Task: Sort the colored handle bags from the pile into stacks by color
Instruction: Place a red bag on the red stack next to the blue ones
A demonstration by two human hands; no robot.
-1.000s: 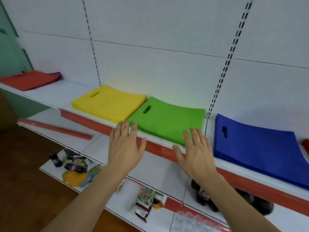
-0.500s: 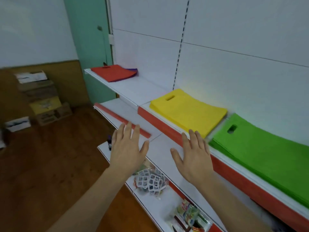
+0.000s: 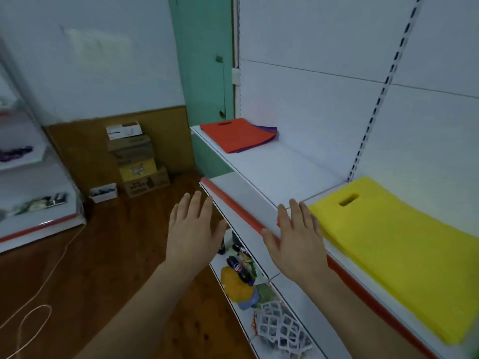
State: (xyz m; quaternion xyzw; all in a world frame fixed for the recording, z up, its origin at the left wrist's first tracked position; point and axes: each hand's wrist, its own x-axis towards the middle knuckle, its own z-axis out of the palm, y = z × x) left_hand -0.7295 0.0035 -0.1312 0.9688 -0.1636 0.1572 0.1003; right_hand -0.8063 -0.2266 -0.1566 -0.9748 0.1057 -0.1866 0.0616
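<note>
Both hands have swung leftward along the shelf (image 3: 272,161), away from the green stack toward the mixed pile (image 3: 238,136) at its far end. Left hand (image 3: 193,235) and right hand (image 3: 298,244) hover with fingers spread, holding nothing, probably ready to take the next bag; yellow stack (image 3: 404,250) lies beside the right hand.

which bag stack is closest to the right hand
The yellow stack, lying just beside the right hand on the same shelf level. The red pile sits far off at the shelf's other end, with blue edges showing beneath it.

bare white shelf (image 3: 272,167) between red-topped pile (image 3: 237,134) and yellow stack (image 3: 394,239)
</note>
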